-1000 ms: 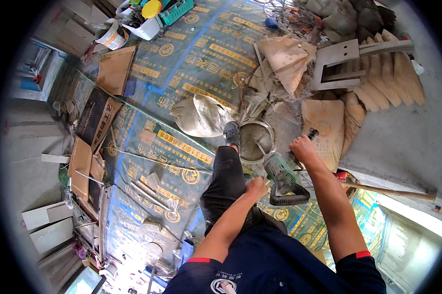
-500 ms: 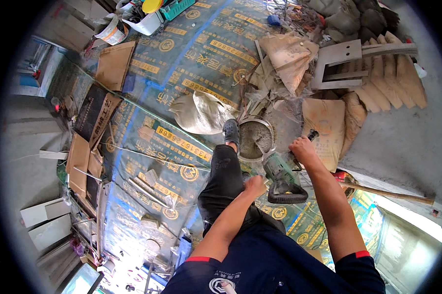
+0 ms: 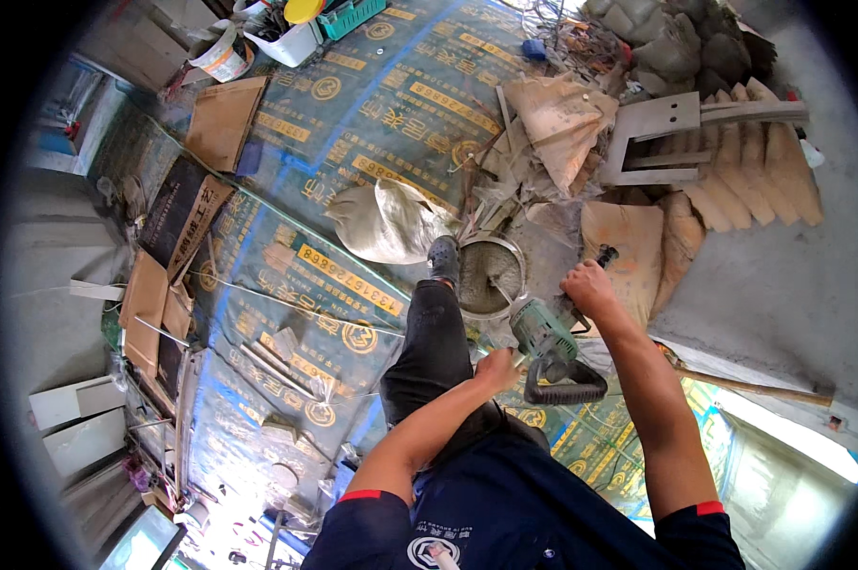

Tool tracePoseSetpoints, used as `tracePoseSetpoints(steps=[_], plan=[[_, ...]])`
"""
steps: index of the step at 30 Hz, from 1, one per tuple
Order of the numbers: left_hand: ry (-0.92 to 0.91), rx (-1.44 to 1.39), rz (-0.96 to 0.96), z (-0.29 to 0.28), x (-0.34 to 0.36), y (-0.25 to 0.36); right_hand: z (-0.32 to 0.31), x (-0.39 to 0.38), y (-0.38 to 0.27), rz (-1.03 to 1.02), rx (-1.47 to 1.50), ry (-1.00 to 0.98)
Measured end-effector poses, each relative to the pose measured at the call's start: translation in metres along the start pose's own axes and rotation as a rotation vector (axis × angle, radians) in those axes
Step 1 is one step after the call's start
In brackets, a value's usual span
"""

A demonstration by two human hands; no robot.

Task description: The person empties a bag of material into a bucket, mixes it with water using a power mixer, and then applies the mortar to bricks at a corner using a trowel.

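Observation:
A green electric hand mixer (image 3: pixel 541 328) with a black loop-shaped guard is held between my hands. Its shaft slants into a round bucket (image 3: pixel 521 255) of wet grey mortar (image 3: pixel 486 266); the paddle end is sunk out of sight. My right hand (image 3: pixel 589 287) is closed round the side handle, whose dark end sticks out beyond the fist. On the other side, my left hand (image 3: pixel 497 369) wraps round the opposite handle, mostly covered by the fingers. My foot in a dark clog (image 3: pixel 443 258) rests against the bucket's left side.
A pale woven sack (image 3: pixel 386 223) slumps left of the bucket. Brown paper bags (image 3: pixel 622 247) lie to the right, with a grey cut-out panel (image 3: pixel 652 123) beyond them. Printed sheeting (image 3: pixel 353 275) covers the floor. A wooden pole (image 3: pixel 752 382) lies at right; cardboard (image 3: pixel 225 123) lies far left.
The mixer's body and loop guard have swung slightly, the guard moving a little right and toward me. Both hands keep their grip, and the shaft has shifted within the mortar.

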State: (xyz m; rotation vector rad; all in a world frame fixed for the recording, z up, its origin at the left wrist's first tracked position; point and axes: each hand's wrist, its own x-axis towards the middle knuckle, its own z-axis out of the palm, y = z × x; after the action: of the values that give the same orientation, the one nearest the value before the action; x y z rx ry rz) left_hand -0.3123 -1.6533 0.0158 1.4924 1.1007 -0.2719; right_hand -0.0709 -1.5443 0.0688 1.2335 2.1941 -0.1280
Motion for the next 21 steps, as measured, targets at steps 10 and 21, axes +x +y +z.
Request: tracePoseSetpoints(steps=[10,21], plan=[[0.073,-0.046,0.062,0.02,0.0,-0.004,-0.018,-0.007,0.0,-0.055,-0.074,0.058],[0.061,0.033,0.105,0.031,0.009,-0.009,-0.013,-0.034,0.0,-0.011,0.003,0.142]])
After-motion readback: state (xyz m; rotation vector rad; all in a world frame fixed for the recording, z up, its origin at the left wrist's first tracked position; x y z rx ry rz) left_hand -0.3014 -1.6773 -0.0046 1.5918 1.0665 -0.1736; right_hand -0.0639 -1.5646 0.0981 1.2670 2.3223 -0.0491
